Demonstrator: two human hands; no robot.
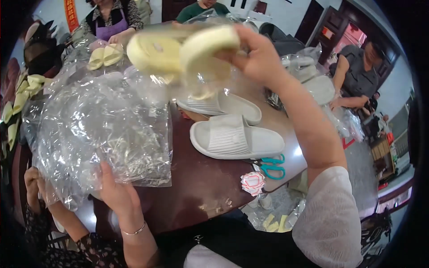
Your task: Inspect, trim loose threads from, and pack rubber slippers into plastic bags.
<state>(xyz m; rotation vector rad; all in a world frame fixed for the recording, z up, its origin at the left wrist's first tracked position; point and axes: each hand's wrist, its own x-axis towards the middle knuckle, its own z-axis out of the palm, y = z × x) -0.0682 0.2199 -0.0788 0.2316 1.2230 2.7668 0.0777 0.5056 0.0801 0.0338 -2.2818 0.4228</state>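
Note:
My right hand (pixel 259 56) is raised over the table, its fingers closed round a pale yellow slipper (pixel 210 42). Against it is a second pale yellow slipper (pixel 154 56); both are smeared by motion, and I cannot make out how they are joined. At the lower left, my left hand (pixel 117 192) grips the near edge of a clear plastic bag (pixel 103 129), thumb on top and fingers hidden behind. Beneath the raised pair lie a pale grey slipper (pixel 239 138) with a ribbed strap and another grey slipper (pixel 248 109) behind it.
Teal-handled scissors (pixel 273 172) and a red-and-white roll (pixel 253 183) lie by the near edge of the dark red table (pixel 201 178). A co-worker's hand (pixel 33 181) is close on the left. More yellow slippers (pixel 105 56) and other people are across the table.

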